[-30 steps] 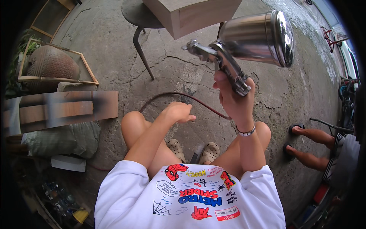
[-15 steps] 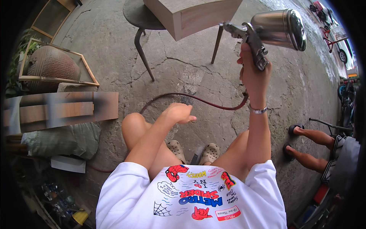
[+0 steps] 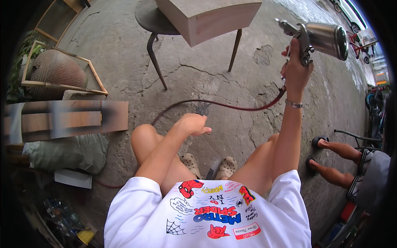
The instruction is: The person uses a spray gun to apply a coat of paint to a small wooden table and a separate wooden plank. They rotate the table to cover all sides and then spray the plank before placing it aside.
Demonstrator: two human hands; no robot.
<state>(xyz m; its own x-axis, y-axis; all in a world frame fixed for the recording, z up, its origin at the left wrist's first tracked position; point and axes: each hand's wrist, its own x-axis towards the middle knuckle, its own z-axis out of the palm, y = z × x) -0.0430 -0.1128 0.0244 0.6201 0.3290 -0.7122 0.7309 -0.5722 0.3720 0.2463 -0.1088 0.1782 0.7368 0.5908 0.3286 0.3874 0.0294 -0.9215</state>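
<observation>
My right hand [image 3: 298, 74] grips a metal spray gun [image 3: 304, 39], its fingers closed round the handle. The gun carries a shiny silver cup [image 3: 328, 39], and its nozzle points left. A dark red hose [image 3: 231, 107] runs from the bottom of the handle, in a curve over the floor, toward my left knee. My left forearm lies across my left thigh; my left hand [image 3: 192, 124] hangs past the knee with the thumb out, the other fingers hidden beneath it. Left of the gun, a pale wooden box [image 3: 221, 22] rests on a round dark stool [image 3: 155, 20].
At left stand a clay pot [image 3: 58, 74], a wooden frame [image 3: 95, 78], a paint-streaked board [image 3: 78, 120] and a grey-green sack [image 3: 70, 153]. Another person's legs [image 3: 339, 151] show at right. The concrete floor [image 3: 115, 62] is cracked. Parked vehicles stand at far right.
My right hand has moved right with the spray gun, away from the box, and slightly down. The hose end has followed it. My left hand has stayed almost still.
</observation>
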